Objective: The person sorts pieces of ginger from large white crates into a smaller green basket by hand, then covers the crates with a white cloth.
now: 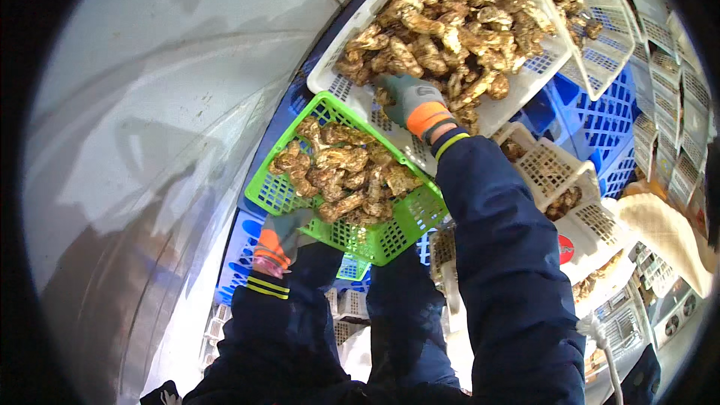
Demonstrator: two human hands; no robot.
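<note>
My left hand (pixel 286 234), in a grey glove with an orange cuff, grips the near left rim of a bright green plastic basket (pixel 414 219). Inside the basket lies a heap of brown-and-white mushrooms (pixel 339 165) with thick stems. Beyond it stands a larger white crate (pixel 486 121), piled with many more such mushrooms (pixel 442 26). My right hand (pixel 411 97), gloved alike, reaches over the green basket to the crate's near left side. Its fingers curl round a mushroom (pixel 385 96) there; the fingertips are partly hidden.
A second white crate of mushrooms (pixel 604 56) stands at the far right, by a blue crate (pixel 607 109). Small white baskets (pixel 547 169) sit right of my right arm. A pale curved wall (pixel 150 105) fills the left side. More crates stand low behind my legs.
</note>
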